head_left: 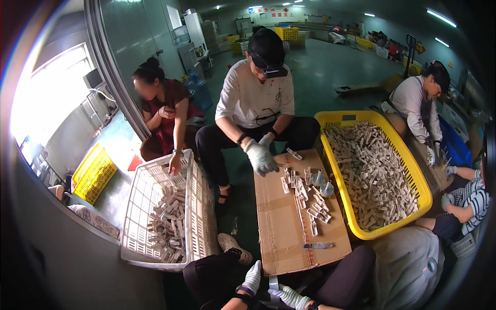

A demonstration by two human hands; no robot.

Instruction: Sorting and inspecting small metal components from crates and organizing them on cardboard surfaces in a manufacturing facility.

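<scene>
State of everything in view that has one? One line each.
Left hand: gloved, beside the pale strip; grip unclear
Right hand: gloved, at the pale strip; grip unclear
Pale strip: between the hands
White crate: part filled
Yellow crate: filled with pale pieces
Cardboard: flat, bearing loose pieces
Dark tool: lying flat
Clear containers: on the cardboard, contents unclear
Ceiling light: lit

The lower edge crops my forearms (pixel 233 304), the pale strip (pixel 274 284) between my left hand (pixel 251 279) and right hand (pixel 290 297) is too small to identify, and the right rim crops a striped-shirted co-worker (pixel 476 200).
</scene>
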